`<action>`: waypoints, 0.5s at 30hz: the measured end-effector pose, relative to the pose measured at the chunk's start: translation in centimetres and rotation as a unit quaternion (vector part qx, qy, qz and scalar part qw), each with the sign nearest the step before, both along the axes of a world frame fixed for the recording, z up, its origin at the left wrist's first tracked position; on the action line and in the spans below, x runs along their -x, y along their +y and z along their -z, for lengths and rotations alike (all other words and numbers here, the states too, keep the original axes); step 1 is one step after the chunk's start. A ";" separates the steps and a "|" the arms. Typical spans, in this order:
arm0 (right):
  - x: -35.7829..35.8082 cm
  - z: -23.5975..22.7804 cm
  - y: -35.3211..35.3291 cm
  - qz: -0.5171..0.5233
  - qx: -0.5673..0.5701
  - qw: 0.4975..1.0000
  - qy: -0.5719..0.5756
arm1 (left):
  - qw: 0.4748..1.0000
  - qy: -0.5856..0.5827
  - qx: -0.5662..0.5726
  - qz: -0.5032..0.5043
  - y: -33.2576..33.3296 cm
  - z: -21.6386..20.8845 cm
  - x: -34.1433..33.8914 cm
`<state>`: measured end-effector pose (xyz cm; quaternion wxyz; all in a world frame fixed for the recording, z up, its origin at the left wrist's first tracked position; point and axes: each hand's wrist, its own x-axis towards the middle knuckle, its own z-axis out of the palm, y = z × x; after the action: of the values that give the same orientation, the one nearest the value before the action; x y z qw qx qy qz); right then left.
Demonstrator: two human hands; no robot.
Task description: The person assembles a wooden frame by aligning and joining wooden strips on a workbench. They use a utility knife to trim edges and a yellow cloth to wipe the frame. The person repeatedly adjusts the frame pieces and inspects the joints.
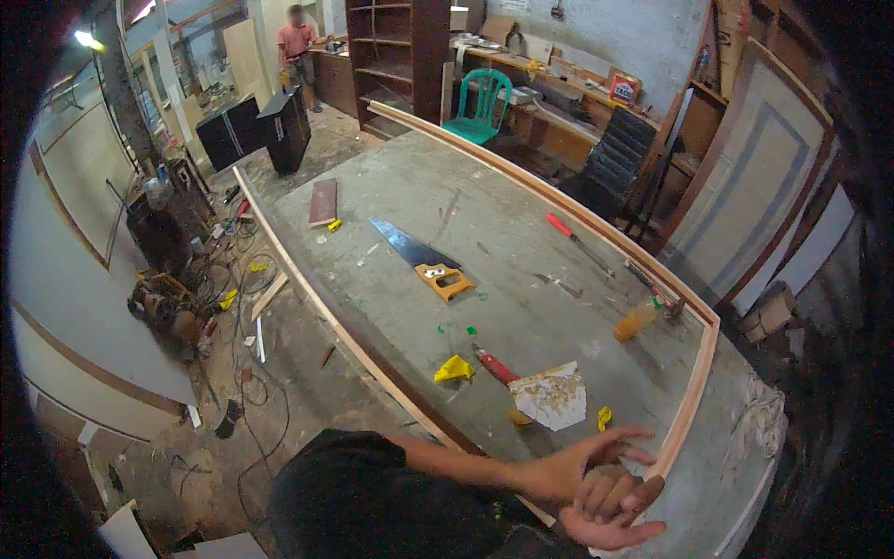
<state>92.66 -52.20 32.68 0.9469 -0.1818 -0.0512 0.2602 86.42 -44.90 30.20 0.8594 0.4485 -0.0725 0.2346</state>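
Observation:
My left hand (568, 470) reaches in from the lower left under a dark sleeve, its fingers stretched and apart. Against it lies my right hand (610, 522), with loosely bent fingers and the thumb held away from them. The two hands overlap near the table's close corner, and I see no object in either. Just beyond them runs a long wooden frame (684, 429) along the table edges. A white, stained sheet scrap (551, 396) lies close by, beside a red-handled tool (496, 365) and a small yellow scrap (604, 417).
On the grey table (372, 307) are a handsaw (424, 261), a bottle of orange liquid (637, 320), a hammer (656, 287), a red-handled screwdriver (577, 242) and a brown board (323, 202). A green chair (480, 104) stands behind. Cables (265, 410) trail across the floor. Another person (298, 51) stands far back.

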 end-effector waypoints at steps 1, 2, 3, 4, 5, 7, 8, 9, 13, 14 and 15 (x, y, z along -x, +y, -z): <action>0.2 0.4 0.9 -0.010 0.022 0.957 -0.288 | 0.999 -0.038 0.011 -0.012 0.1 -0.2 -0.2; 0.5 0.9 2.0 0.036 -0.012 0.849 -0.526 | 0.990 -0.104 -0.010 -0.096 0.4 -0.2 -0.5; 0.5 1.2 2.4 0.000 -0.008 0.884 -0.468 | 0.985 -0.119 -0.028 -0.124 0.6 -0.3 -0.8; 0.4 1.4 2.9 -0.036 -0.004 0.912 -0.408 | 0.986 -0.087 -0.047 -0.137 0.9 -0.1 -1.0; 0.2 1.5 3.0 -0.073 0.001 0.936 -0.345 | 0.983 -0.074 -0.050 -0.162 1.0 0.1 -1.2; -1.0 0.9 2.9 -0.182 -0.056 0.933 -0.306 | 0.993 -0.004 -0.021 -0.116 1.1 0.5 -1.4; -1.8 0.1 2.1 -0.237 -0.050 0.932 -0.271 | 0.996 0.026 0.005 -0.087 1.1 0.7 -1.3; -2.4 -0.7 1.6 -0.290 -0.042 0.927 -0.233 | 0.994 0.008 -0.023 -0.109 1.1 0.9 -1.1; -4.7 -4.2 0.6 -0.492 0.033 0.825 -0.275 | 0.988 0.047 -0.132 -0.061 1.0 0.7 0.1; -4.1 -4.6 0.9 -0.487 -0.007 0.826 -0.284 | 0.982 0.107 -0.153 -0.019 1.1 0.4 0.4; -3.4 -4.9 1.3 -0.439 -0.020 0.859 -0.264 | 0.981 0.068 -0.165 -0.076 1.2 0.2 0.6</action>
<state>96.05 -50.91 37.55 0.6892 -0.1836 -0.3787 0.5898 85.86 -43.74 30.02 0.7563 0.6032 -0.0172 0.2527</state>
